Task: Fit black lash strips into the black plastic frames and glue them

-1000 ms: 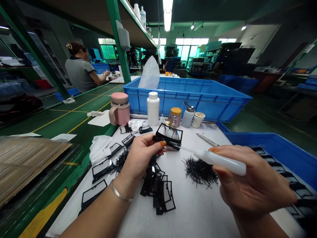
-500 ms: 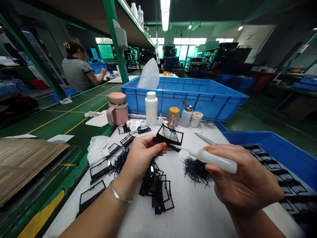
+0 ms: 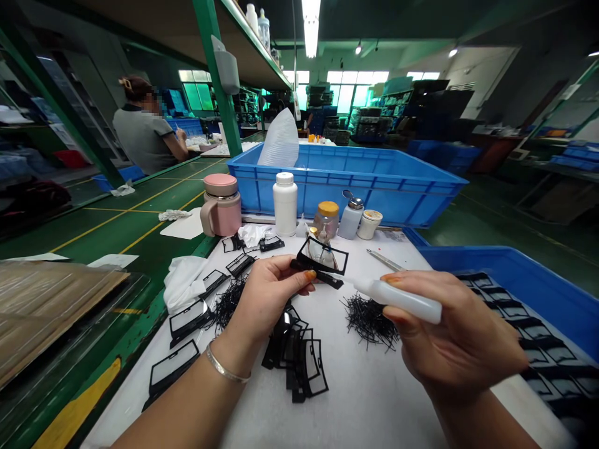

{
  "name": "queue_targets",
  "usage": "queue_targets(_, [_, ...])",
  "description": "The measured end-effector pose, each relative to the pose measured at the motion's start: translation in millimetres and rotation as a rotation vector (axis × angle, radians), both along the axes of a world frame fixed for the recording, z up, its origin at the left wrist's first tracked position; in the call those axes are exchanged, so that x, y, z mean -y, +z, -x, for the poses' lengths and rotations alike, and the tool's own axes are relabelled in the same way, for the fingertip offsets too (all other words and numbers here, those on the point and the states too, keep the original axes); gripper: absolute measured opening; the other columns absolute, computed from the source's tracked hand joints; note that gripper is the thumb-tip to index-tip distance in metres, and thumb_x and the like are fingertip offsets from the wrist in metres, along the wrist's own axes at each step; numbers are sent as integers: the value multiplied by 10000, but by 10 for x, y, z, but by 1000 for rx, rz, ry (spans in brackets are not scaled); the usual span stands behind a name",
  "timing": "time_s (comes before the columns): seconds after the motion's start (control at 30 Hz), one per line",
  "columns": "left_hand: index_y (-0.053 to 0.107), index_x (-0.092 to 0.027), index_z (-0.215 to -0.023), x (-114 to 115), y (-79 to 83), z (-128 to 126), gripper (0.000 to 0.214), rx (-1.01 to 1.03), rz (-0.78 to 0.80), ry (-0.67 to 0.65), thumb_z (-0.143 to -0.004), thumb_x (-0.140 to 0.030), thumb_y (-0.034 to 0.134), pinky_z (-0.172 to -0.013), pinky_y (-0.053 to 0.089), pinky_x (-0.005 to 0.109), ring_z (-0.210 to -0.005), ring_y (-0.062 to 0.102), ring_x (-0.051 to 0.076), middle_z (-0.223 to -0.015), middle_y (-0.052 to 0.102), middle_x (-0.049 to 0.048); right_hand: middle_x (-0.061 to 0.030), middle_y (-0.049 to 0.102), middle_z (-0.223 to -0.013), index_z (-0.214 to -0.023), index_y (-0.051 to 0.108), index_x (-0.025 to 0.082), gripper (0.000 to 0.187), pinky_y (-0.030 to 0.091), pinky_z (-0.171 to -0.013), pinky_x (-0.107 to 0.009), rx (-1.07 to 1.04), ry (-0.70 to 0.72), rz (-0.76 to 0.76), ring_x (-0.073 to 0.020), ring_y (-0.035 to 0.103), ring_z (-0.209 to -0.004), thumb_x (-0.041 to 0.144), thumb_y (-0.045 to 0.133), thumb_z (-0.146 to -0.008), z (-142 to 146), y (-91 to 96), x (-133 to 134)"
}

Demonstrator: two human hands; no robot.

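The left hand [image 3: 269,293] pinches a black frame [image 3: 322,260] above the surface [image 3: 374,386], while the right hand [image 3: 453,343], closed round a bottle [image 3: 407,300], points its nozzle leftward at the frame's lower edge.

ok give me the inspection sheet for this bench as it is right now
surface: white tabletop, crowded with parts.
job's things: black rectangular plastic frame held up off the top; white plastic squeeze bottle, its thin nozzle at the frame's lower edge.
clutter: pile of loose black frames, heap of thin black strips, crumpled white cloth, pink lidded mug, white capped bottle, yellow-lidded jar, metal tweezers.
hands: left hand pinches the frame; right hand grips the squeeze bottle.
cables: nothing seen.
surroundings: large blue plastic crate behind; blue tray of frames on the right; a person in a grey top at the next station.
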State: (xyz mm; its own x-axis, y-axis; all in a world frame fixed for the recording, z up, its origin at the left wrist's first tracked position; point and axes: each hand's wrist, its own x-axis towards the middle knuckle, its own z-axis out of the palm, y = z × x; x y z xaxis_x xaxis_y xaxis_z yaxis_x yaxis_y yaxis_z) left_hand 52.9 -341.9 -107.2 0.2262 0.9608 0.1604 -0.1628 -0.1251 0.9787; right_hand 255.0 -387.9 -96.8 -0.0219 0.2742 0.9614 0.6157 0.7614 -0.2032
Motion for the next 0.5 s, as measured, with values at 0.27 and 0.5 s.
queue_targets(0.27, [684,-113,-761,7,0,-10,106,-11,-5,-17,-771,-216,706,-595,457,198,-620,568,111,-644,639,28,-50,704,-818,-962,697,161,247,533,-588,-342,7,1,2,-232,669,-723,180,766,-726,14,9,-5])
queue_targets(0.5, [680,-120,-763,10,-5,-2,120,-21,-3,-20,-778,-237,700,-605,453,213,-627,567,120,-652,637,32,-41,705,-802,-964,691,223,196,540,-570,-354,2,-33,21,-242,672,-702,251,733,-775,31,9,6])
